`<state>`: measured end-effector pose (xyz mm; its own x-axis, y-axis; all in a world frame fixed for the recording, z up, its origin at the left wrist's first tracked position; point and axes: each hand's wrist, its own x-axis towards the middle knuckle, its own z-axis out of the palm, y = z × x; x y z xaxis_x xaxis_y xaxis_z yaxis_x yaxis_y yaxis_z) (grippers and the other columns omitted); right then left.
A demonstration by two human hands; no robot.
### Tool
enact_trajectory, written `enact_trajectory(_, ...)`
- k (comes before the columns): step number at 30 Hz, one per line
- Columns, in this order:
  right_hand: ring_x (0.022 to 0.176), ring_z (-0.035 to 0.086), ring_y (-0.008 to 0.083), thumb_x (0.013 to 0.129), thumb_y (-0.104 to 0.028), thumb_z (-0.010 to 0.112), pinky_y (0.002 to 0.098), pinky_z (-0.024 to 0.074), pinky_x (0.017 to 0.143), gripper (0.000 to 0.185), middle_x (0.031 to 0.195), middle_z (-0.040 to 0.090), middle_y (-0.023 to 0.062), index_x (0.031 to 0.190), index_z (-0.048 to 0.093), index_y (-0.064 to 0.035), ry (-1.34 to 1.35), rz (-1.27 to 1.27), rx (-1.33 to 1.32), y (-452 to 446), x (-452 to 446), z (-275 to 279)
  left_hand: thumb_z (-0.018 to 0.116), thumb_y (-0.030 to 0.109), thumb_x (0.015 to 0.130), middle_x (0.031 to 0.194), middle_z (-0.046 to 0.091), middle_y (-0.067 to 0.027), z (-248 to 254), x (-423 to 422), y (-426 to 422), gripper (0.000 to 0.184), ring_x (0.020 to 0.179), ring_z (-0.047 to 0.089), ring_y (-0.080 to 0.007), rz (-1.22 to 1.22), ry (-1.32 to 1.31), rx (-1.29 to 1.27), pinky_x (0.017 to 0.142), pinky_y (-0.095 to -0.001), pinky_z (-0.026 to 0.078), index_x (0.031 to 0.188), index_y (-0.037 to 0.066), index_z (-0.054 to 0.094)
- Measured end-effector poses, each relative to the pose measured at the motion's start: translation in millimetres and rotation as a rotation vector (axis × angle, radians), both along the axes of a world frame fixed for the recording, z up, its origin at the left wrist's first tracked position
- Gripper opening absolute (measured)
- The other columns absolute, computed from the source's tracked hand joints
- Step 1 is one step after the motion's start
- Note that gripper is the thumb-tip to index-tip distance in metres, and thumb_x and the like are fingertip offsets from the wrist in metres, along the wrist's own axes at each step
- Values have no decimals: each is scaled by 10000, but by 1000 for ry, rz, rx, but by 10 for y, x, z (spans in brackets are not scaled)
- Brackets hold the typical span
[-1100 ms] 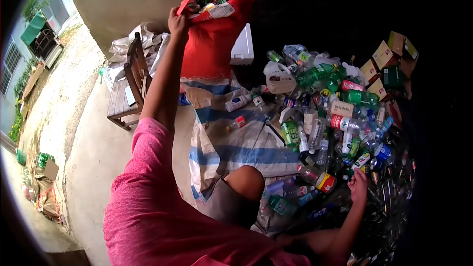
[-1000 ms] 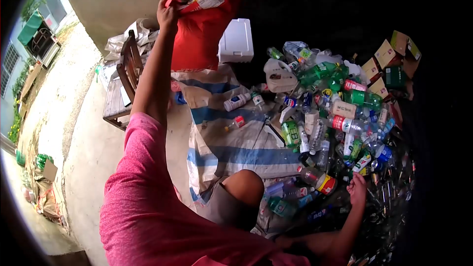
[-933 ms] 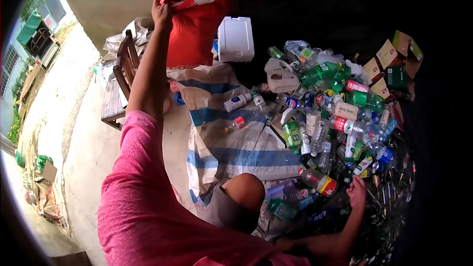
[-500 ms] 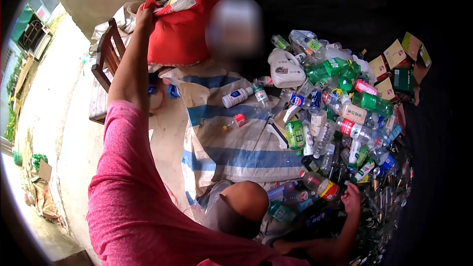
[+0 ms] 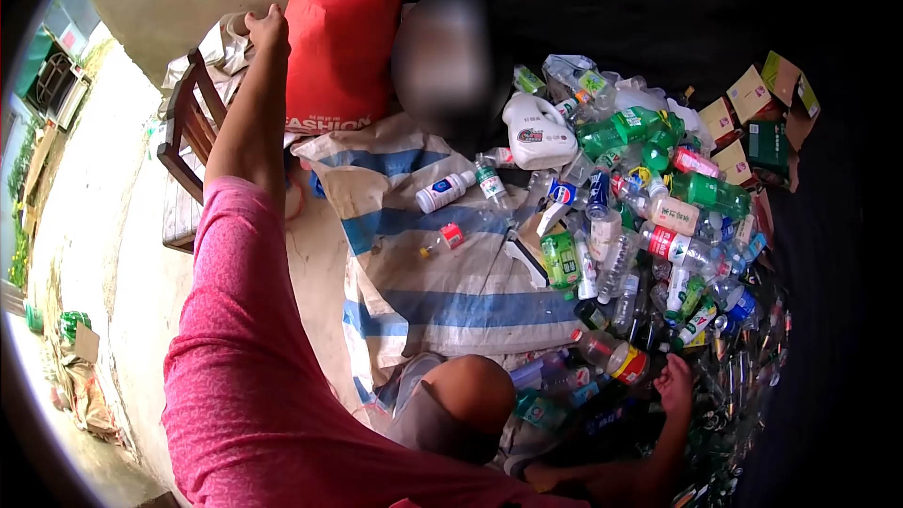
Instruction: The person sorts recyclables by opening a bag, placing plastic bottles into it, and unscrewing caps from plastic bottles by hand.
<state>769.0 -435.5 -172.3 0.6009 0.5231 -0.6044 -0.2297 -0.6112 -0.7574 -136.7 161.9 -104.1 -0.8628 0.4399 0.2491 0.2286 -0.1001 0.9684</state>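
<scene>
- The left hand [image 5: 266, 28] is stretched far out, with its thumb and a finger spread apart; it grips nothing that shows.
- The red bag [image 5: 343, 47] stands upright just beside the left hand; whether skin and bag touch, I cannot tell. Its top edge reaches above that hand, and "FASHION" is printed near its base.
- The chair [image 5: 193, 118] is beside the left forearm, on the side away from the bag, with crumpled pale sheeting [image 5: 214, 55] behind it.
- A blurred patch [image 5: 446, 61] hides what is beyond the bag, on the side away from the left hand.
- The right hand [image 5: 673, 384] is low, near the body, fingers loosely curled; whether they hold anything, I cannot tell.
- The labelled bottle [image 5: 616, 357], with a red and yellow band, lies tilted just beside the right hand.
- The bottle pile [image 5: 677, 216] spreads beyond the right hand, mostly clear and green plastic, with opened cartons [image 5: 767, 150] at its far side.
- The white jug [image 5: 541, 136] is at the pile's edge nearer the left hand.
- The striped sheet [image 5: 461, 268] lies between the hands, with a white bottle [image 5: 445, 191] and a small red-labelled bottle [image 5: 444, 240] on it.
- A bent knee [image 5: 468, 390] is at the sheet's near edge, between the hands.
</scene>
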Motion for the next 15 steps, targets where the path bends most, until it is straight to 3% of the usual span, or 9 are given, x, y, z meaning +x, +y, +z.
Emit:
enact_trajectory(2, 703, 530, 118, 965, -246, 623, 280, 484, 639, 307, 823, 557, 2, 1243, 598, -117, -37, -19, -12, 9, -45, 42, 649, 372, 855, 1382, 550, -260, -97, 167, -61, 743, 1285, 541, -383, -80, 213, -242, 1080, -403, 414, 1475, 54, 394)
enact_trajectory(3, 713, 533, 119, 968, -248, 616, 278, 486, 643, 310, 832, 560, 6, 1248, 599, -115, -42, -5, -3, 11, -52, 70, 627, 349, 862, 1353, 576, -251, -257, 242, -28, 672, 1273, 554, -369, -43, 305, -258, 1056, -410, 438, 1440, 53, 451)
enact_trajectory(4, 723, 537, 120, 970, -250, 610, 275, 488, 647, 314, 841, 564, 9, 1252, 599, -112, -47, 7, 3, 9, -66, 96, 621, 328, 856, 1330, 595, -244, -396, 166, 46, 649, 1239, 579, -374, -133, 286, -458, 1042, -406, 450, 1425, 51, 472)
enact_trajectory(8, 684, 519, 110, 978, -203, 582, 275, 475, 622, 305, 822, 549, 7, 1258, 596, -85, -41, 79, 71, 19, -130, 219, 639, 282, 855, 1207, 669, -220, -1257, 413, 34, 510, 1112, 654, -350, -213, 354, -494, 946, -393, 511, 1302, 40, 591)
enact_trajectory(10, 689, 539, 105, 972, -167, 589, 277, 497, 665, 288, 839, 570, 6, 1248, 607, -86, -73, 85, 67, 10, -330, 472, 670, 311, 866, 999, 727, -170, -1533, 904, -307, 411, 979, 700, -306, -263, 314, -357, 880, -391, 538, 1168, 32, 654)
enact_trajectory(12, 703, 558, 94, 977, -167, 602, 281, 512, 696, 283, 872, 592, 8, 1244, 616, -75, -37, 163, 207, -240, -279, 584, 688, 375, 875, 768, 706, -116, -1135, 1903, -1303, 362, 760, 689, -258, -520, -84, -387, 766, -391, 536, 956, 22, 703)
enact_trajectory(13, 708, 560, 91, 982, -168, 599, 277, 512, 695, 279, 868, 591, 6, 1244, 616, -73, -37, 153, 230, -373, -322, 656, 680, 397, 883, 699, 672, -115, -1423, 2085, -1475, 388, 687, 647, -249, -555, 156, -361, 724, -402, 518, 863, 10, 693)
enact_trajectory(15, 713, 562, 89, 987, -169, 596, 274, 511, 694, 276, 863, 589, 4, 1245, 616, -72, -40, 132, 266, -620, -336, 778, 654, 424, 901, 667, 651, -155, -1910, 2537, -1893, 501, 608, 564, -257, -583, 174, -375, 661, -427, 471, 717, -42, 656)
